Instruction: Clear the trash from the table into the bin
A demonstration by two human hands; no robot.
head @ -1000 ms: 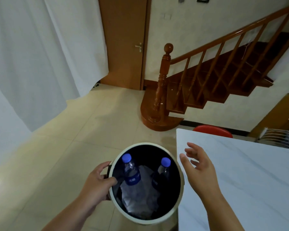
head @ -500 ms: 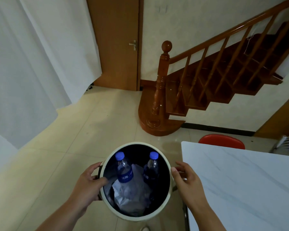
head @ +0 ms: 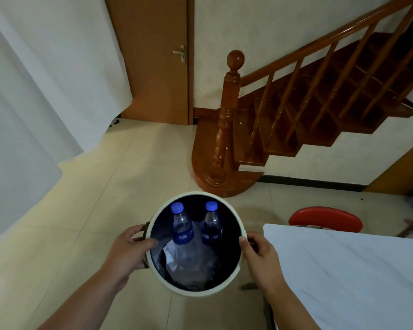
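Both hands are on the bin (head: 234, 279) here: the left hand (head: 126, 252) clamps its left side, thumb hooked over the cream rim and fingers wrapped round the outside by a dark handle, while the right hand (head: 260, 258) grips the opposite side, thumb pressed on the rim. The bin sits squarely between the two grips, above the tiled floor (head: 93, 198) and just left of the white table (head: 355, 270) (whether its base touches the floor cannot be told). Inside, two clear bottles with blue caps stand upright side by side, the left bottle (head: 182, 232) and the right bottle (head: 211, 228), over a crumpled plastic bag (head: 188, 263). A red chair (head: 324, 219) peeks out beyond the table's far edge.
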